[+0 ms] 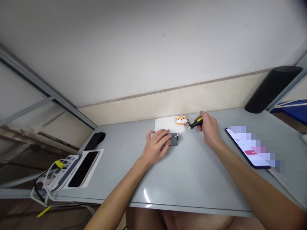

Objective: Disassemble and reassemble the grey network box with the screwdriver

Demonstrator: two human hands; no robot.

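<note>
A small dark grey box-like piece (pixel 174 141) lies on the grey table, its left part hidden by my left hand (pixel 157 145). The fingers of that hand are bent over the piece and grip it against the tabletop. In my right hand (pixel 208 126) is a screwdriver (pixel 196 123) with a black and yellow handle, held at a slant. Its thin metal shaft points down and left, and the tip meets the top of the grey piece or hovers just over it; I cannot tell which. Behind the piece lie white paper (pixel 165 124) and an orange-and-white dog-face case (pixel 181 120).
To the right lies a lit phone (pixel 249 148) with a cable; a tall black cylinder (pixel 273 89) stands at the back right corner. On the left are a dark phone (pixel 83 169) on white paper, a power strip (pixel 66 172) with cables, and a black object (pixel 95 141). A wall borders the back.
</note>
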